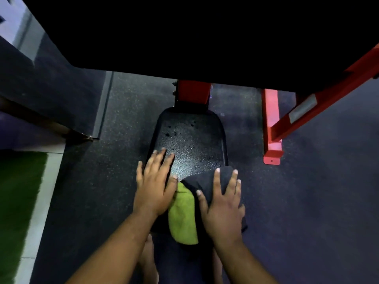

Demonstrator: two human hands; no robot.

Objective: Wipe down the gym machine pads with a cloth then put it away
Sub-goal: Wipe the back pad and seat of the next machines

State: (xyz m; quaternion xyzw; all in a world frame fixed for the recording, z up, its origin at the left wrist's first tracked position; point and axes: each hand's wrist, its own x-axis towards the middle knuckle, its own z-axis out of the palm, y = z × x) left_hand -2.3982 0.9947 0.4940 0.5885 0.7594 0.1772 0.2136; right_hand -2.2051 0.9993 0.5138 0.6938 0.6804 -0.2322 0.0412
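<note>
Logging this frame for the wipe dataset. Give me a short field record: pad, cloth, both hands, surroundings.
pad: black seat pad, droplets on its far half
cloth: dark cloth over a green part, on the pad's near end
left hand: flat, fingers spread, on the pad's left edge, beside the cloth
right hand: spread flat, pressing on the dark cloth
frame: red machine frame to the right
floor: dark speckled floor

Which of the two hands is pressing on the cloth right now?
The right hand, spread flat on the dark cloth at the seat pad's near end. The left hand rests bare on the black speckled pad.
</note>
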